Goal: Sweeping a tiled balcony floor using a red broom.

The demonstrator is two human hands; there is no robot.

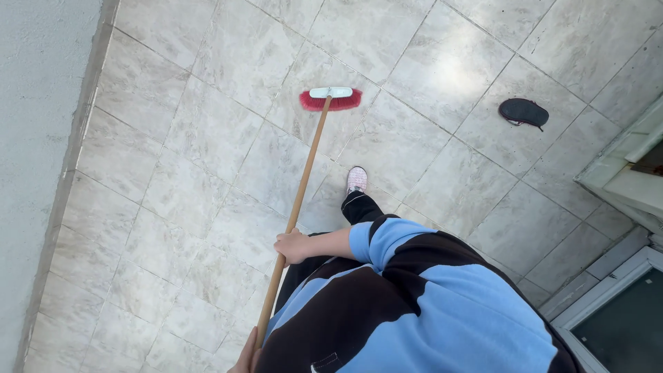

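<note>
Sweeping step. Right hand (293, 246) clenched round the broom (301, 195) handle mid-length; left hand (246, 359) at the near end by the frame bottom, mostly hidden, grip can't tell. Red bristle head sits far, on the tile floor (207, 138), ahead of the pink shoe (356, 179). Best to keep bristles flat, use short pulls, steer clear of the dark slipper (523, 112) far right. Wall (34, 173) left.

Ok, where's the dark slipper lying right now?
In the head view the dark slipper lies alone on the tiled floor at upper right, right of the red broom head and near the door frame.
</note>
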